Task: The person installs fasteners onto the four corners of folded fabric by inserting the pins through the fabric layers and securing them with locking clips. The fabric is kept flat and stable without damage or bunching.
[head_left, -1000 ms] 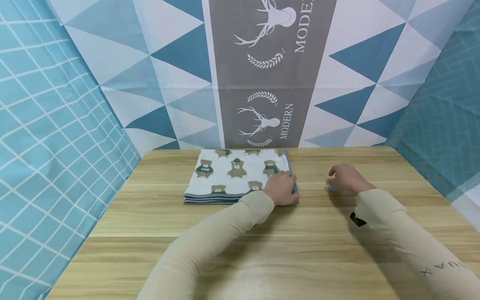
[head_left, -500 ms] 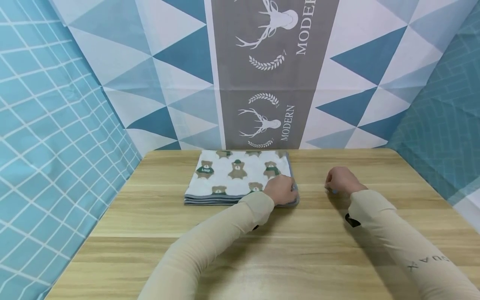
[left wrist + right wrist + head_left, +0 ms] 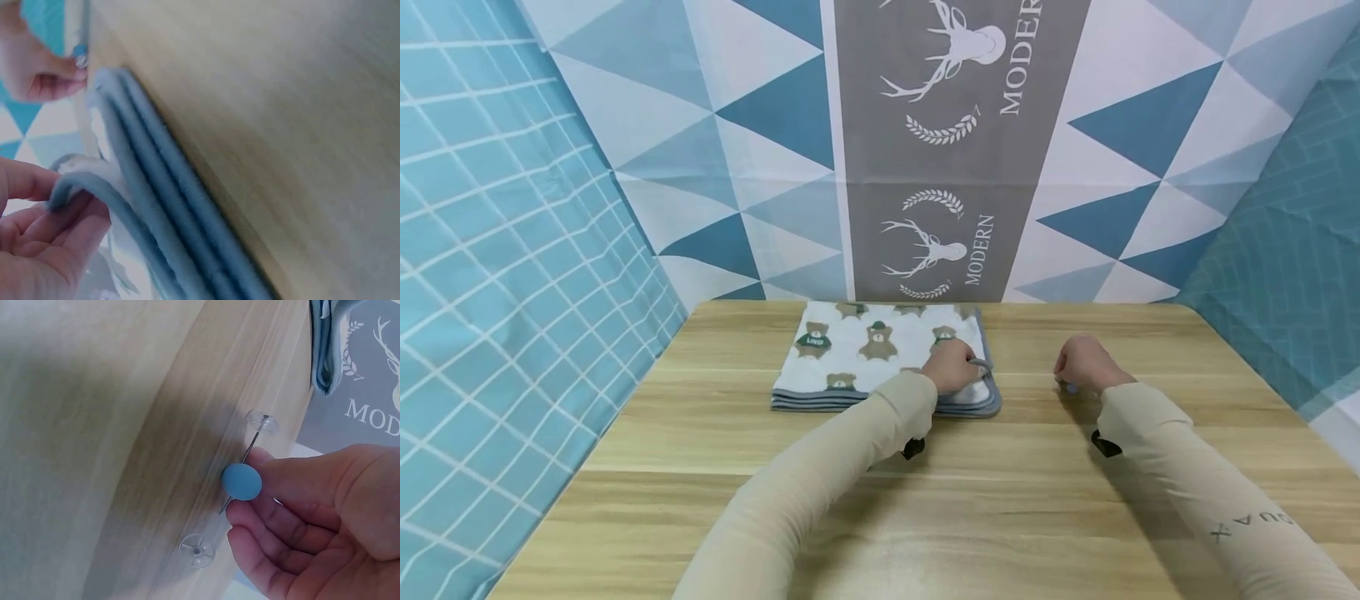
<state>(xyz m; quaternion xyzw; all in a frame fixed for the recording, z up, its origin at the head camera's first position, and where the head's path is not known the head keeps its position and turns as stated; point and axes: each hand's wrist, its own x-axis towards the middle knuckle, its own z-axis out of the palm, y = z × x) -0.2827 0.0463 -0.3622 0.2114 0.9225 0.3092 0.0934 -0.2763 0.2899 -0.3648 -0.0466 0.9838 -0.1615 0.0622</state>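
One cloth corner (image 3: 100, 185) in left hand (image 3: 47, 256)

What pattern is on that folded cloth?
The folded cloth has brown bears, some wearing green, on white. The head view shows it best.

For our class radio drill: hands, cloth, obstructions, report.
Left hand pinches lifted edge of folded cloth. Right hand holds blue-topped pin. No obstruction visible.

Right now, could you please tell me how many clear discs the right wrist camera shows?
2: the upper disc at one end of the pin, the lower disc beyond its other end. The right hand may hide more.
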